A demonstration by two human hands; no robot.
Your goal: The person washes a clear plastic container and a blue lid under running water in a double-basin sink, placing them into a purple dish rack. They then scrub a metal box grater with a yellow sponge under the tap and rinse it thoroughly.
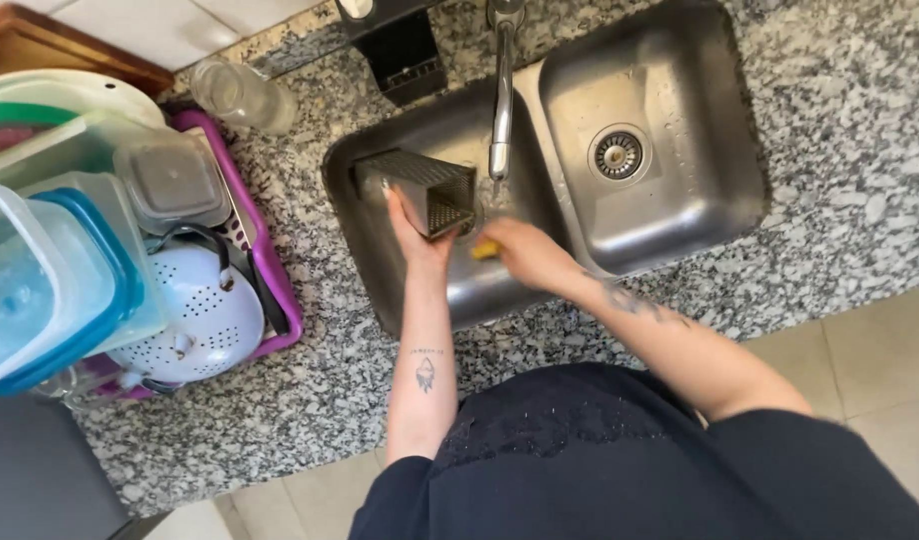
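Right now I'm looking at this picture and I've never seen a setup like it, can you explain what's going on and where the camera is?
There is no machine here: a person wears one camera on the head, looking down at their own two bare hands over a steel double sink set in a speckled granite counter. The left hand holds a metal box grater under the faucet. The right hand holds something small and yellow, too hidden to name, beside the grater. At the left, a purple drying rack carries a white colander and plastic containers.
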